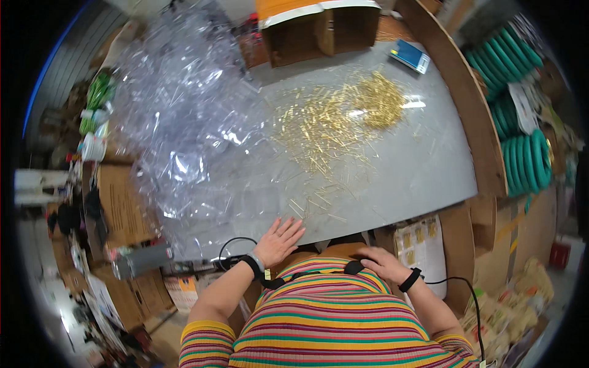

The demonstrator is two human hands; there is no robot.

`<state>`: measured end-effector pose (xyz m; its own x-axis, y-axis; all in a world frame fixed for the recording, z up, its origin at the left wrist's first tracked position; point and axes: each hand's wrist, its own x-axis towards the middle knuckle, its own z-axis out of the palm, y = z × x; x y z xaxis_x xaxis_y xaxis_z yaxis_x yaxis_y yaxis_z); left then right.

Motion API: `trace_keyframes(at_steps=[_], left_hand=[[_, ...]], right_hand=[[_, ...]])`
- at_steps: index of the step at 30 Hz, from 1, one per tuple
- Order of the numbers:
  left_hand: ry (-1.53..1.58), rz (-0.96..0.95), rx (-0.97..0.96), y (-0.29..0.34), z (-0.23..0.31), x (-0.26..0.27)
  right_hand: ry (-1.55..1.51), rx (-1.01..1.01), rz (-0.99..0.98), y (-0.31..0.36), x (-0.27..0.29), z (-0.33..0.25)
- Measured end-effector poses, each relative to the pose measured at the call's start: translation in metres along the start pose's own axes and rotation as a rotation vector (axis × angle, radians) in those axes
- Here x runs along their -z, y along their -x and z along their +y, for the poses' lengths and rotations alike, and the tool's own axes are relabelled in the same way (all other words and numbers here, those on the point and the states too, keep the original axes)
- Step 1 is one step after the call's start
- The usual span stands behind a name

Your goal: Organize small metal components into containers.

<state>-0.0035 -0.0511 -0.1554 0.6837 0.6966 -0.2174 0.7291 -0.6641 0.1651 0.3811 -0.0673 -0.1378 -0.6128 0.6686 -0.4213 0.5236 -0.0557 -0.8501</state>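
Striped shirt [331, 313], hands [279, 244], gold pins [381, 101], carton [324, 34] contents unclear.

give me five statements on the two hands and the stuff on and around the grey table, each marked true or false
1. The loose, thin gold-coloured pieces lie on the flat grey tabletop. True.
2. The large heap of clear plastic film is to the right of the gold-coloured pieces. False: it is to their left.
3. The person's bare left hand is at the near edge of the tabletop. True.
4. The person's bare right hand is buried in the gold-coloured pieces. False: it is by the waist of the multicoloured striped top, away from them.
5. The green ribbed coils are on the tabletop. False: they are beyond the brown cardboard wall on its right.
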Motion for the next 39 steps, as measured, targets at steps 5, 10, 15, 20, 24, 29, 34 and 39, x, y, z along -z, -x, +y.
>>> trace_keyframes(at_steps=[5, 10, 15, 20, 24, 29, 34, 39], left_hand=[[0.116, -0.047, -0.085, -0.001, -0.021, -0.007], [0.070, -0.033, -0.190, -0.008, -0.024, -0.014], [0.049, -0.090, -0.218, -0.005, -0.026, -0.016], [-0.013, -0.057, -0.219, -0.007, -0.023, -0.021], [-0.061, -0.051, -0.214, -0.001, -0.030, -0.020], [-0.042, -0.092, -0.212, -0.005, -0.025, -0.019], [-0.066, -0.124, -0.219, -0.004, -0.028, -0.015], [-0.095, -0.153, -0.212, 0.000, -0.034, -0.016]], right_hand=[[-0.087, -0.155, -0.017, 0.019, -0.106, 0.041], [-0.644, -0.553, 0.592, 0.026, -0.211, 0.106], [-0.307, -0.964, 0.651, 0.040, -0.311, 0.118], [-0.484, -1.135, 0.459, 0.042, -0.448, 0.125], [-0.574, -1.142, 0.379, 0.005, -0.463, 0.103], [-0.409, -1.081, 0.481, -0.016, -0.468, 0.123], [-0.561, -1.147, 0.388, -0.028, -0.457, 0.159], [-0.825, -1.071, 0.103, -0.026, -0.424, 0.188]])
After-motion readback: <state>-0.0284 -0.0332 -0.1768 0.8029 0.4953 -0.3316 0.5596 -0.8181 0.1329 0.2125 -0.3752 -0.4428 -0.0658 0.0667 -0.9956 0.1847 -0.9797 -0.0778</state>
